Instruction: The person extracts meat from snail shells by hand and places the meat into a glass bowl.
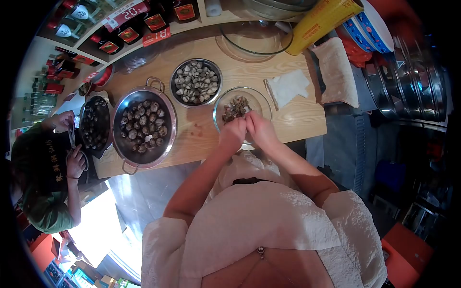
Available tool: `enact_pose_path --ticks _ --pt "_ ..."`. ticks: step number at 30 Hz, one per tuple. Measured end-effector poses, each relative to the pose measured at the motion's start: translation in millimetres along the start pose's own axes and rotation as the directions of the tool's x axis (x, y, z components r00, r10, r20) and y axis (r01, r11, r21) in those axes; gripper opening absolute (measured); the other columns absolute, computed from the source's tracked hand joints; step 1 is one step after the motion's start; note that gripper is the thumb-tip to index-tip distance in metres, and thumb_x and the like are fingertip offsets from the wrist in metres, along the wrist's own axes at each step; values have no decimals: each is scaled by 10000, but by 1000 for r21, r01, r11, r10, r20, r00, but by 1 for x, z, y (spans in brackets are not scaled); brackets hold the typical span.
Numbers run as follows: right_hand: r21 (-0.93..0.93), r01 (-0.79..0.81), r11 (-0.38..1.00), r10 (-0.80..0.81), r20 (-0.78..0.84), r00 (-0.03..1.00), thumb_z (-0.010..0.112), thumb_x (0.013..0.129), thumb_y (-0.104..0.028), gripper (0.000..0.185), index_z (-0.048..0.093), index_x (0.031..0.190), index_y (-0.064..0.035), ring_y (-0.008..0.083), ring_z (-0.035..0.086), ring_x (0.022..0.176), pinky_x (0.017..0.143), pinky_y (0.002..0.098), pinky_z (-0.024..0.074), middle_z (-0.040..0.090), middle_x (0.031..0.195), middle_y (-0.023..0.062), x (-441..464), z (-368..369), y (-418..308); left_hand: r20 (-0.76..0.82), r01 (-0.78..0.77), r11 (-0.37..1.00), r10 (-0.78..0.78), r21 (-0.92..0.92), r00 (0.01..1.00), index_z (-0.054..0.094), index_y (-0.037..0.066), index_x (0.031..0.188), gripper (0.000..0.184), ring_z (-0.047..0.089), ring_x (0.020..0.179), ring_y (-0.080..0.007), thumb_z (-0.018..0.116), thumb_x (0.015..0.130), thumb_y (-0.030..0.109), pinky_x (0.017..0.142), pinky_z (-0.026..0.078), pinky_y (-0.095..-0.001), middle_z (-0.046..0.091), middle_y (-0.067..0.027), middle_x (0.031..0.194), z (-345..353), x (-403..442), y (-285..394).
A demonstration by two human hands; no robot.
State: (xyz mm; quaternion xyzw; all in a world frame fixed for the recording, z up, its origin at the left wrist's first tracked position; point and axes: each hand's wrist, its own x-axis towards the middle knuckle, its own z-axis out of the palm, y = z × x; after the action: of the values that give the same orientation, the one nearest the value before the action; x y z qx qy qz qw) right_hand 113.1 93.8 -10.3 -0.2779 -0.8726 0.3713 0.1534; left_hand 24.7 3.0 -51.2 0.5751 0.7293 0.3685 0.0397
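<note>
My left hand (233, 134) and my right hand (260, 128) meet at the near rim of a clear glass bowl (263, 98). Both have their fingers pinched together, and what lies between the fingertips is too small to make out. Inside the bowl is a heap of brownish shellfish pieces (235, 108). Left of it stands a steel bowl of pale clams (196, 82). Farther left, a steel colander (168, 139) with two handles holds dark round snails or shells (142, 126).
At the far left a co-worker in a dark apron (53, 158) holds scissors beside a pan of dark shells (94, 122). A white cloth (287, 89), a large glass bowl (257, 52), a yellow roll (324, 24) and a folded towel (336, 72) lie right. Bottle shelves (128, 34) line the back.
</note>
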Motion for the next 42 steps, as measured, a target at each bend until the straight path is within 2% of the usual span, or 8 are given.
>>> enact_pose_path --ticks 5,10,13,15,19,21,24,42 --pt "237 -182 954 170 70 983 471 838 -158 152 509 868 -14 304 557 548 476 376 434 551 619 173 8 -8 2 3 21 998 -20 -59 1000 441 7 777 131 530 602 -306 530 686 35 528 442 -378 495 -148 685 -3 3 1" --pt "536 -403 742 316 252 915 453 868 -143 173 510 907 16 102 532 493 422 254 424 534 583 75 18 -14 2 75 115 985 -106 -130 992 449 2 791 145 532 621 -302 539 679 22 542 438 -375 485 -141 703 -10 7 3" --pt "653 -475 590 283 384 879 423 883 -129 154 490 928 2 87 524 525 478 212 447 517 645 30 24 -16 10 181 298 847 -241 -440 953 470 0 835 185 528 623 -300 550 669 19 552 439 -375 495 -130 712 -12 10 0" --pt "640 -452 622 274 362 891 444 868 -112 135 497 906 6 91 534 522 469 213 450 534 641 42 27 -14 20 459 682 487 -507 -546 730 485 4 881 161 521 593 -263 518 738 72 541 433 -345 512 -113 724 -18 15 1" --pt "523 -392 757 283 279 918 489 829 -79 92 495 848 10 97 548 518 459 217 452 554 617 55 36 -13 23 122 425 805 -413 -413 902 512 12 876 185 504 542 -191 434 834 175 516 407 -292 518 -88 665 -12 4 -26" --pt "464 -394 793 289 282 915 502 817 -79 86 491 830 6 97 547 508 458 214 449 556 604 53 40 -8 28 285 690 487 -664 -535 691 535 17 846 305 485 522 -122 363 877 267 503 376 -250 492 -56 575 -41 14 -18" --pt "411 -442 798 325 323 889 521 801 -85 88 492 802 -3 98 543 486 451 214 438 558 579 50 43 4 30 291 706 367 -724 -605 626 551 18 827 306 478 510 -98 385 867 272 500 367 -246 472 -38 515 -59 9 -23" --pt "227 -452 863 394 257 882 531 798 -175 162 523 805 -13 129 534 402 398 256 413 559 520 48 52 33 22 209 658 391 -737 -643 642 546 33 815 315 398 440 -74 414 856 316 443 300 -218 471 -16 489 -71 -9 -33"
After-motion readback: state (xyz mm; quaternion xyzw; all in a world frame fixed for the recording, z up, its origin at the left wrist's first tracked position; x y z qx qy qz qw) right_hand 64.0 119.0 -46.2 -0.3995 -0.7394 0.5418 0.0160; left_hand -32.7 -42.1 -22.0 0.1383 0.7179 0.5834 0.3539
